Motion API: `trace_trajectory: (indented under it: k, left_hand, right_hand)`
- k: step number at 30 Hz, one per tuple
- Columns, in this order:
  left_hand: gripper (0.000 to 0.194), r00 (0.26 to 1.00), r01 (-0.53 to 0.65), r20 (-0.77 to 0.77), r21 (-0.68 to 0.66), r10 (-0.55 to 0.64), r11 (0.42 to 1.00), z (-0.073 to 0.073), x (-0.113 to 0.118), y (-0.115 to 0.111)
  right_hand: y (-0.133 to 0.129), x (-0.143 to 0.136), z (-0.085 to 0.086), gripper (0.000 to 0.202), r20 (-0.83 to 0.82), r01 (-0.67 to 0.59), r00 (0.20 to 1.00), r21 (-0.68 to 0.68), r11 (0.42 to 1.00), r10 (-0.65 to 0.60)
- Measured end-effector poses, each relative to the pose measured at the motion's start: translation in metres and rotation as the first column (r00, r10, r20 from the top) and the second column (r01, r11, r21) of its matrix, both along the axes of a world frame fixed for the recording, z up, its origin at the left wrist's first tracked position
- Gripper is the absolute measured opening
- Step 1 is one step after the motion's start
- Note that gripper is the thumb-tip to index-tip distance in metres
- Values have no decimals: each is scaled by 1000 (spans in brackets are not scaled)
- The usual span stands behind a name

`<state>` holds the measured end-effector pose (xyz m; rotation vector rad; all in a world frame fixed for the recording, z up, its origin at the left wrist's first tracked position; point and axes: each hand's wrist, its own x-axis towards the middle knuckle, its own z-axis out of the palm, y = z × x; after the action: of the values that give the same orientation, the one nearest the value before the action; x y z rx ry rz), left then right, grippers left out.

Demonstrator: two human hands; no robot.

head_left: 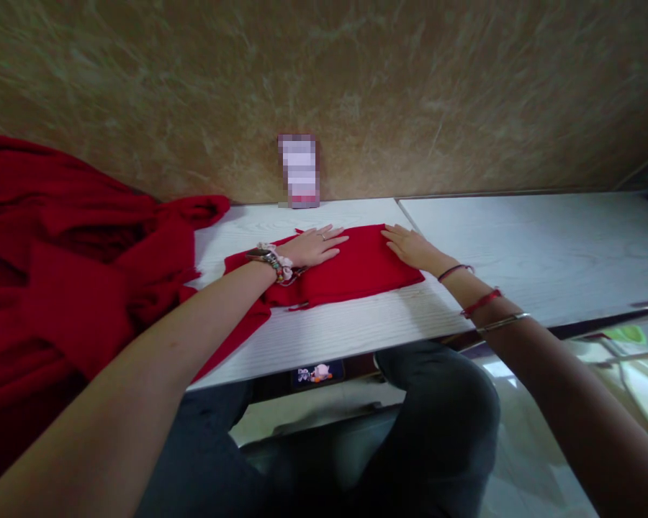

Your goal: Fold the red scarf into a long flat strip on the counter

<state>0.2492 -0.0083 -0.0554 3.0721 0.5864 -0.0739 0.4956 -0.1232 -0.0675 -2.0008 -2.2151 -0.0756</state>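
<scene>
A flat red knit fabric piece (372, 262) lies on the white wood-grain table (324, 334). My left hand (313, 247) rests palm down on its upper left part, fingers spread toward the right. At the piece's far right corner, my right hand (410, 247) touches the edge with its fingers stretched out. Loose threads hang from the fabric's lower left side, and more red cloth extends under my left forearm. What lies beneath my left palm is hidden.
A large heap of red knit fabric (75, 288) covers the table's left end. A phone-like object with a blurred-out face (301, 173) leans on the brown marbled wall (410, 101). My legs (437, 417) are below the table's front edge.
</scene>
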Motion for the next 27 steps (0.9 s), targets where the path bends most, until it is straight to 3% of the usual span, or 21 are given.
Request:
trace_trajectory:
  k: [3, 6, 8, 10, 13, 18, 23, 27]
  left_hand:
    - [48, 1000, -5, -3, 43, 5, 999, 1, -4, -1]
    - [46, 1000, 8, 23, 115, -11, 993, 6, -2, -5]
    - [42, 997, 35, 56, 170, -45, 985, 11, 1, -13]
    - [40, 992, 39, 108, 187, -60, 982, 18, 2, -27]
    - [46, 984, 35, 166, 136, -58, 990, 24, 2, -59]
    - [58, 997, 67, 31, 87, -70, 994, 21, -8, -104]
    - [51, 997, -22, 70, 100, 15, 995, 8, -17, -110]
    - [48, 995, -52, 89, 72, 46, 996, -3, -21, -109]
  right_hand:
    - [-3, -2, 11, 44, -22, 56, 998, 66, 996, -55]
    - [-17, -7, 30, 40, -117, 226, 970, 101, 969, -214]
    - [-31, -11, 39, 34, -168, 341, 927, 7, 940, -335]
    - [-43, -13, 41, 33, -184, 367, 905, -125, 922, -385]
    - [-53, -13, 37, 35, -249, 332, 889, -225, 916, -384]
    - [-48, -14, 38, 36, -422, 313, 826, -209, 927, -374]
    - [-43, -15, 58, 31, -278, 302, 916, 7, 953, -288]
    - [-48, -11, 42, 31, -128, 266, 957, 19, 964, -261]
